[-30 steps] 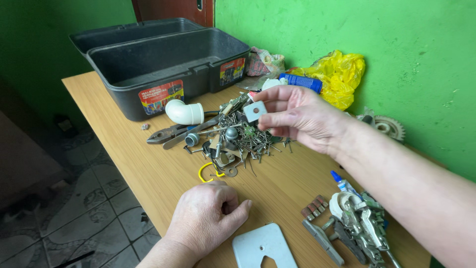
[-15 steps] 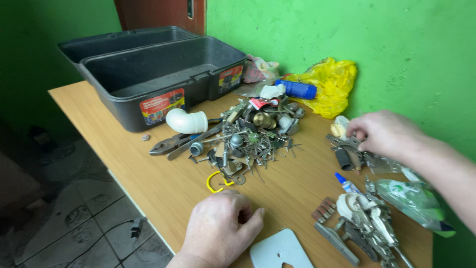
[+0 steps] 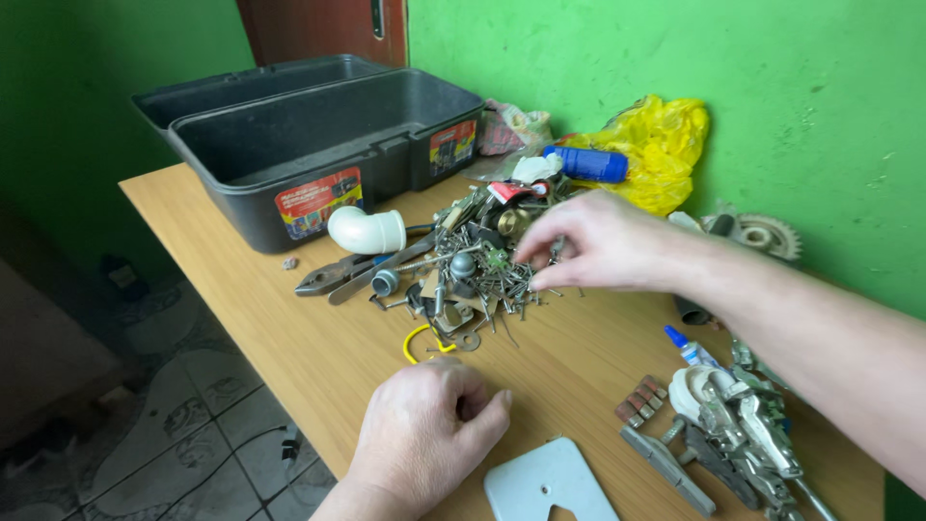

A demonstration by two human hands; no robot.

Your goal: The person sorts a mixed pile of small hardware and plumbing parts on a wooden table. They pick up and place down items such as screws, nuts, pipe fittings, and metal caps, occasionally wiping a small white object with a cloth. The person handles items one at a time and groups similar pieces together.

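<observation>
A tangled pile of nails and small metal parts [image 3: 473, 275] lies mid-table on the wooden table [image 3: 289, 338]. My right hand [image 3: 593, 241] reaches into it, fingertips pinched together among the nails. My left hand [image 3: 424, 439] rests curled in a loose fist, holding nothing I can see. An open grey toolbox [image 3: 318, 145] stands behind the pile.

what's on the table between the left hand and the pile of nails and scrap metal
In the head view, a yellow hook lies between the left hand and the pile of nails; otherwise that stretch of table is bare wood.
</observation>
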